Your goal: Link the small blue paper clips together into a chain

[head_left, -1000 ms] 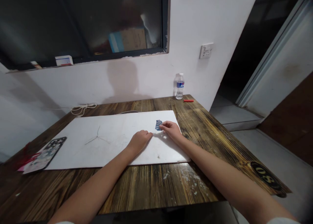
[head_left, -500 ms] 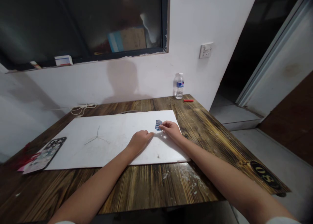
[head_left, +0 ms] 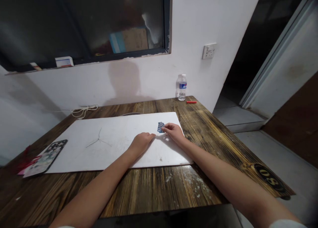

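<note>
My right hand [head_left: 172,131] pinches a small fanned stack of blue printed cards [head_left: 160,127] between thumb and fingertips, over the right part of a white board [head_left: 119,128]. Their print is too small to read. Just left of the cards, my left hand [head_left: 142,143] rests on the board, its fingers curled in and its thumb pointing toward the right hand. Nothing shows in the left hand, though its underside is hidden. Farther left on the board, thin dark lines [head_left: 98,139] meet in a three-armed shape.
A dark-edged patterned flat case [head_left: 47,158] lies across the board's left corner. Behind are a white cable [head_left: 83,111], a water bottle [head_left: 182,88] and a red stick-like object [head_left: 191,102]. The wooden table [head_left: 159,191] stands against a wall with a socket [head_left: 209,51].
</note>
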A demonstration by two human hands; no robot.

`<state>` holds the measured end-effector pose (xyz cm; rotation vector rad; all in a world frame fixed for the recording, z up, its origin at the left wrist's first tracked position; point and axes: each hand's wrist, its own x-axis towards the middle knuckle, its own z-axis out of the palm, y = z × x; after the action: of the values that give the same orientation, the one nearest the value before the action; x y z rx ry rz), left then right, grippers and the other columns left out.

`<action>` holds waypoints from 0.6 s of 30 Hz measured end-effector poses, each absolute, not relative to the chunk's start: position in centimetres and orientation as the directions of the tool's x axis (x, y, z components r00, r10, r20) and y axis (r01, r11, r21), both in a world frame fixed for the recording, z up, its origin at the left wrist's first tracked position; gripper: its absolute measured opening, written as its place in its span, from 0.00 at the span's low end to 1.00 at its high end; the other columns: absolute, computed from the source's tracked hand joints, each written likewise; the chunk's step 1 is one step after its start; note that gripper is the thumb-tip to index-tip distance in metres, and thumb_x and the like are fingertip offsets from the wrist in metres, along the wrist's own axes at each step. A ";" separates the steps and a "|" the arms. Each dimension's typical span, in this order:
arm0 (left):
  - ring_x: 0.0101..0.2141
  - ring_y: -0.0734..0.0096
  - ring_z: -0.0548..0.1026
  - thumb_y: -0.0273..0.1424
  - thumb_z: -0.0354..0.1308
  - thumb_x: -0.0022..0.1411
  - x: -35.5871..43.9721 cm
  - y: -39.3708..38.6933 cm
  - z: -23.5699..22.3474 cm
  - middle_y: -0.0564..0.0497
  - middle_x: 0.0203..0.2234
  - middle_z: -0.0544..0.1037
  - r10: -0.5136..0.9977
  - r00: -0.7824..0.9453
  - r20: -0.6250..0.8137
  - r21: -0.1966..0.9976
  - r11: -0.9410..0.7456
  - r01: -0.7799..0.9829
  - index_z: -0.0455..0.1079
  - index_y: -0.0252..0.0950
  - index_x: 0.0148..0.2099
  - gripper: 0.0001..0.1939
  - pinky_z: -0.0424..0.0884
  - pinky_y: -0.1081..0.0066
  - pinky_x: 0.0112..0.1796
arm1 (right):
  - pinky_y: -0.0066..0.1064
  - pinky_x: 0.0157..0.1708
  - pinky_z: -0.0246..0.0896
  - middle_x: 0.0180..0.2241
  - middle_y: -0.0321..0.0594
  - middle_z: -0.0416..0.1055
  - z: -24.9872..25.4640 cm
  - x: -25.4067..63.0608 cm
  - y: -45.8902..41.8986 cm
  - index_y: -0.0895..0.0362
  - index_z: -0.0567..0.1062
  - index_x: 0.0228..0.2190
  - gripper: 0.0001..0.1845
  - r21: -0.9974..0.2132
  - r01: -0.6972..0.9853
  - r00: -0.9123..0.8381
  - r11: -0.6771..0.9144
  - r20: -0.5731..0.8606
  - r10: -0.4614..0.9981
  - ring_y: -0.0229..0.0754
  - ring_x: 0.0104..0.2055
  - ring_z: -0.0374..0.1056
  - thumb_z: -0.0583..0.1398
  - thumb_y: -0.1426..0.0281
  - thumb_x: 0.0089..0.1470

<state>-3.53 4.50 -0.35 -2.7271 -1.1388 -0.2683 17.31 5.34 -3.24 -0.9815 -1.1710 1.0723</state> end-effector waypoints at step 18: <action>0.28 0.67 0.70 0.26 0.45 0.66 -3.1 3.9 -0.2 0.48 0.27 0.73 0.678 0.713 0.180 -0.220 -0.679 0.700 0.71 0.36 0.46 0.14 0.64 0.70 0.31 | 0.27 0.21 0.59 0.19 0.35 0.70 -3.2 17.4 5.4 0.58 0.73 0.21 0.13 -0.973 -0.086 0.065 0.215 0.209 0.976 0.34 0.20 0.61 0.67 0.61 0.38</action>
<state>-3.05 3.90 -0.19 -2.6488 -1.0892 -0.1209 17.35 5.36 -3.23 -1.0113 -1.1950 1.0539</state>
